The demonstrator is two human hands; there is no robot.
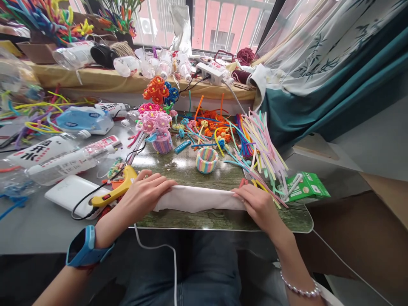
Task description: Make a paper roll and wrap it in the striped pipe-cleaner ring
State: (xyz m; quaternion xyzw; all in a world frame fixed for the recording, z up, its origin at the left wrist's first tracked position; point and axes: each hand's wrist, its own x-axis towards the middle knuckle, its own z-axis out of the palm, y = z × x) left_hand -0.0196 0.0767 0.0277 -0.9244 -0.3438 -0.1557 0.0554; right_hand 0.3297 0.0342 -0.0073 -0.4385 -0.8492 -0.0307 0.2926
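While left hand (145,192) and right hand (259,205) pinch 2 ends with fingers, long white strip (199,199), cloth or paper, spans front of green worktop (172,171). Probably light, floppy; hold both ends.

"First entry?"

"Window (229,25), dark-framed, at the back; white railing (245,5) and pink facade (204,30) seen through it."

"Light?"

"Daylight from that window, leaving pale glints on the tabletop (223,219)."

"Hangings?"

"Teal curtain (287,110), right side, together with a white drape (287,63) printed with dark leaf sprigs."

"Furniture?"

"Tabletop, one, green wood-grain pattern, glossy, rounded near right corner; grey surface (47,231) adjoining at left. Windowsill (102,84), raised behind, draped in tan cloth."

"Remainder?"

"Wall (382,131), plain grey, far right; cardboard carton (360,229), brown, beneath it."
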